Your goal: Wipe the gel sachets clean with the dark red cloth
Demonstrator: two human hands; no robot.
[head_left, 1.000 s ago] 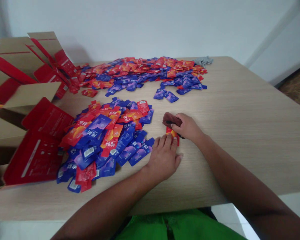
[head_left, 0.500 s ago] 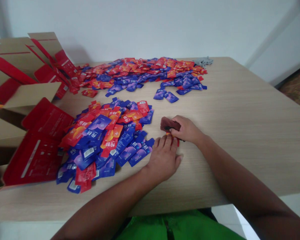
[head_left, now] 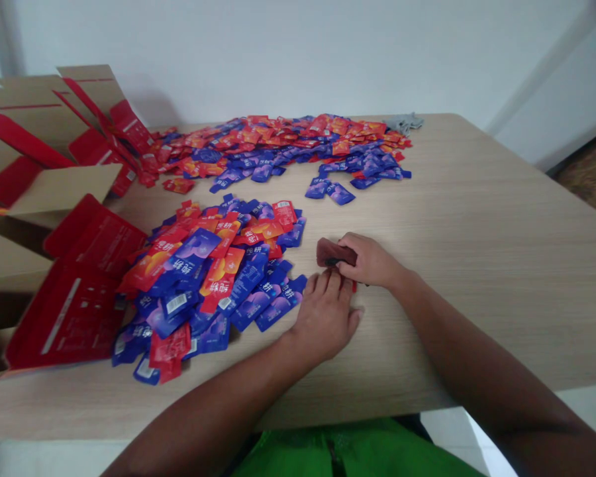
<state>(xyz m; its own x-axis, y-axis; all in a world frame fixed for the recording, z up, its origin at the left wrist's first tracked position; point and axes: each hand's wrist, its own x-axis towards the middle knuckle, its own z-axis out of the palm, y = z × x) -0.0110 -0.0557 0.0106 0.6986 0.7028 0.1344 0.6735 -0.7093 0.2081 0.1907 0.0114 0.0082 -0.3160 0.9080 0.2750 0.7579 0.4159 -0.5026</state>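
Note:
My left hand (head_left: 326,315) lies flat on the table with its fingers stretched out. Under its fingertips is a red packet (head_left: 354,287), of which only a sliver shows. Just beyond, my right hand (head_left: 370,258) is closed around a brown cloth (head_left: 326,252), with a small black part (head_left: 332,262) at its near side that I cannot make out. The cloth touches or nearly touches the left fingertips. To the left is a loose pile of red and blue printed packets (head_left: 218,265).
Along the wall runs a longer heap of red and blue packets (head_left: 278,142), with two blue packets (head_left: 340,193) in front. A grey cloth (head_left: 404,123) lies at its right end. Opened red cardboard boxes (head_left: 74,305) stand at the left. The wooden table (head_left: 477,232) ends at the wall.
My right hand and the brown cloth have shifted slightly left and toward me, over the red packet. The left hand stays in place.

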